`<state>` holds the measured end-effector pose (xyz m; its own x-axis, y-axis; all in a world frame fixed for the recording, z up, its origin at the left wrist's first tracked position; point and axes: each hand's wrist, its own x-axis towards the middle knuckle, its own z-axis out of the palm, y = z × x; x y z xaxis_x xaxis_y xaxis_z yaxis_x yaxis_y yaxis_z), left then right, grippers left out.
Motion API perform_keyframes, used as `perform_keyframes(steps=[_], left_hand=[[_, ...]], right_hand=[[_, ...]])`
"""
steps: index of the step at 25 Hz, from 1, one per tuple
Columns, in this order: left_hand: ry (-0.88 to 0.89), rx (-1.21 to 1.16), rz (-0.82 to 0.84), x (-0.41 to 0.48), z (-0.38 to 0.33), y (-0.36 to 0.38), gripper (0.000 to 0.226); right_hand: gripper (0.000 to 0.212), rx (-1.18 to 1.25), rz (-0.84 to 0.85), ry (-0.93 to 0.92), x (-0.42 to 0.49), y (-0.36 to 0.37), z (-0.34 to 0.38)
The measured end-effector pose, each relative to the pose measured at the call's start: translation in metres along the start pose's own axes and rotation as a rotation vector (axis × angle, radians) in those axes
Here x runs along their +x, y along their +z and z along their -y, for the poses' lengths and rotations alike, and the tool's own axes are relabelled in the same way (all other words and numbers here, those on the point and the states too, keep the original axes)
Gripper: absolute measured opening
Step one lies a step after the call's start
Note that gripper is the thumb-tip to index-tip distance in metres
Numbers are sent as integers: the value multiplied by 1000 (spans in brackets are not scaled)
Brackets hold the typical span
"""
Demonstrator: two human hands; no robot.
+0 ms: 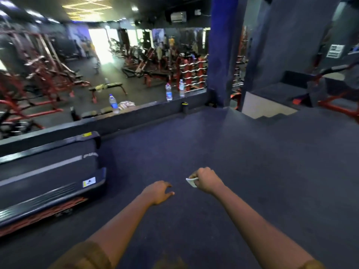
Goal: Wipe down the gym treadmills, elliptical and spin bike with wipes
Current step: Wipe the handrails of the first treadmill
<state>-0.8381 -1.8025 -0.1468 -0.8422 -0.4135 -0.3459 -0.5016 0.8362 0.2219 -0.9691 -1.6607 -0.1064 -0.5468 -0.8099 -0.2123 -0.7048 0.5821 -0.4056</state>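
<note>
The rear end of a dark treadmill lies at the left, its belt and side rails pointing toward the left edge. My right hand is stretched out over the dark floor and grips a small white wipe that sticks out to the left of the fist. My left hand hangs beside it with loosely spread fingers and holds nothing. Both hands are apart from the treadmill, to its right. The view is blurred.
A low dark ledge runs across behind the treadmill, with water bottles and a folded cloth on it. Beyond it are red weight machines. A blue pillar and steps stand at the right.
</note>
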Motion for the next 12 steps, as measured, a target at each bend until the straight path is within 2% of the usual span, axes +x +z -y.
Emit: perform_keyframes(steps=[3, 5, 9, 12], left_hand=[[-115, -87, -83, 31, 42, -19, 49], [-191, -135, -129, 38, 64, -32, 47], [-428, -265, -195, 27, 120, -54, 50], [-618, -338, -280, 3, 170, -59, 50]], right_hand=[[31, -35, 8, -116, 72, -13, 25], [38, -52, 21, -185, 109, -19, 44], [33, -20, 139, -398, 183, -14, 98], [40, -30, 214, -580, 229, 4, 156]])
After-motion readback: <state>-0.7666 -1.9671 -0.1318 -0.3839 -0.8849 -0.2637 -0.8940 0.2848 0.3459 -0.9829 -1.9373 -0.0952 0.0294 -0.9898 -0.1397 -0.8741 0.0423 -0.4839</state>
